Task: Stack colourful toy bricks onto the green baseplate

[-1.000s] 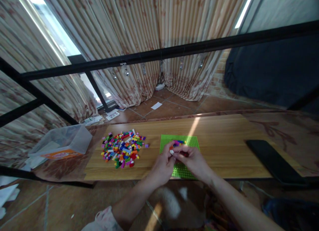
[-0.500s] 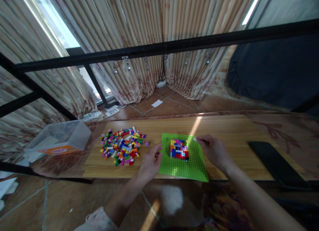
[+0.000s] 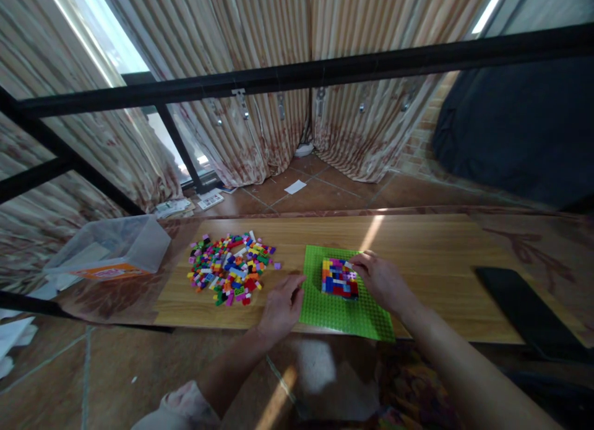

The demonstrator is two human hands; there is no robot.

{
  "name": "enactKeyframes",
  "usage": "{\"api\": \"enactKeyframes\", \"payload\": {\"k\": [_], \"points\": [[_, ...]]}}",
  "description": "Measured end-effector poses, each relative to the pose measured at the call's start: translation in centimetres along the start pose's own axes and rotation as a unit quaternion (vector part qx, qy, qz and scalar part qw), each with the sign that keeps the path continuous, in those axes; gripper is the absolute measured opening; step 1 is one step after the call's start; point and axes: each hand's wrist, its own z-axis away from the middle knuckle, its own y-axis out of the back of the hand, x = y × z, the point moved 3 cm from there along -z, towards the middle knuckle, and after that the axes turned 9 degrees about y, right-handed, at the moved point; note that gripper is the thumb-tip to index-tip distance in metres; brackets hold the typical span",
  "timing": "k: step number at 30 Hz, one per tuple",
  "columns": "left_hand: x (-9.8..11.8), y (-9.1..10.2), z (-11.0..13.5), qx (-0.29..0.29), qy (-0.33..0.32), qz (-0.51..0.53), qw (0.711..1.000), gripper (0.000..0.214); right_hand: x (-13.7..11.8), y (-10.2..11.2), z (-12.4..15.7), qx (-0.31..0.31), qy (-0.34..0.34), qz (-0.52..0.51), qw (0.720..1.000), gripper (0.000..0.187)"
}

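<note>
A green studded baseplate (image 3: 320, 312) lies on the wooden table, and a low block of multicoloured toy bricks (image 3: 336, 281) is built near its middle. My right hand (image 3: 383, 281) reaches over from the right, thumb and fingertips pinching a small white brick (image 3: 348, 265) at the upper right part of the block. Whether that brick touches the block is hard to see. At the plate's left edge is my left hand (image 3: 281, 306), its fingers curled together; anything inside them is hidden. Left of it spreads a pile of loose toy bricks (image 3: 227, 272) in many colours.
Beyond the pile, a clear plastic bin (image 3: 143, 247) with an orange label stands at the left. A dark flat slab (image 3: 515, 303) rests on the table's right end. Black metal bars (image 3: 278, 77) cross behind the wooden table (image 3: 427, 244), in front of curtains.
My right hand has moved left with the white brick, from the baseplate's upper right edge to the built block. The left hand stays beside the plate. The view has shifted slightly.
</note>
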Motion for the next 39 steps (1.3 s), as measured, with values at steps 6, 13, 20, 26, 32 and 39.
{"api": "enactKeyframes", "payload": {"k": [6, 13, 20, 26, 32, 39], "points": [[0.0, 0.0, 0.1, -0.002, 0.002, 0.008, 1.0, 0.028, 0.2, -0.6, -0.5, -0.015, 0.016, 0.031, 0.999, 0.028], [0.0, 0.0, 0.0, -0.006, 0.006, 0.013, 1.0, 0.028, 0.7, -0.6, -0.7, 0.03, 0.022, 0.001, 0.999, 0.026], [-0.1, 0.1, 0.0, -0.023, 0.004, 0.003, 1.0, 0.028, 2.8, -1.6, -1.1, 0.059, -0.126, -0.137, 0.981, 0.024], [0.1, 0.1, -0.2, -0.028, -0.015, -0.009, 0.999, 0.029, 4.0, -2.5, -1.7, 0.056, -0.204, -0.344, 0.915, 0.047], [0.1, 0.2, -0.2, -0.022, -0.024, -0.024, 0.999, 0.028, 3.8, -2.0, -2.3, 0.017, -0.263, -0.407, 0.875, 0.04], [0.2, 0.2, -0.3, -0.025, -0.021, -0.029, 0.999, 0.028, 4.8, -3.0, -3.0, 0.009, -0.281, -0.374, 0.884, 0.022]]}}
